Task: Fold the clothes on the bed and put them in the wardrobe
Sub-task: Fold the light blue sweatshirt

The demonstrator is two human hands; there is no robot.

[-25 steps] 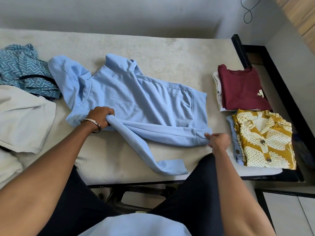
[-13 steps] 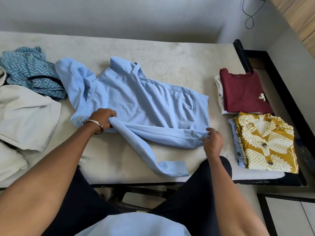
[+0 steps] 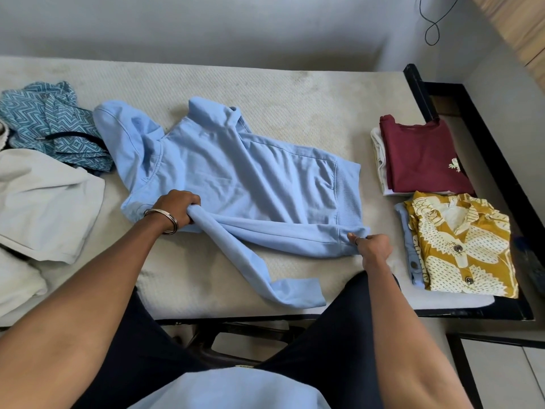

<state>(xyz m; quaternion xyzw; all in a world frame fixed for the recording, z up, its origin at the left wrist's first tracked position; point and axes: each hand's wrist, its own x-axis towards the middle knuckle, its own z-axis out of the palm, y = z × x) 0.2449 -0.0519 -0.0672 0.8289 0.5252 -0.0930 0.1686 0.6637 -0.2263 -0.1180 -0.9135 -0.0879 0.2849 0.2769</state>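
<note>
A light blue hoodie (image 3: pixel 241 178) lies spread across the bed (image 3: pixel 295 95), hood to the left, hem to the right. My left hand (image 3: pixel 180 208) grips the near shoulder where the sleeve starts; that sleeve trails down toward the bed's front edge. My right hand (image 3: pixel 373 246) pinches the near corner of the ribbed hem. A folded maroon shirt (image 3: pixel 421 160) lies on a pale folded garment at the right. In front of it is a folded yellow patterned shirt (image 3: pixel 460 243) on a light blue piece.
At the left lie an unfolded blue zigzag-patterned garment (image 3: pixel 50 119) and a cream garment (image 3: pixel 44 202). A black bed frame (image 3: pixel 477 137) runs along the right side. A black cable (image 3: pixel 433 22) hangs on the wall. My dark trousers are against the bed's front edge.
My right hand has closed again on the hem corner after loosening half a second ago. My left hand keeps its grip at the shoulder. The view shifted slightly.
</note>
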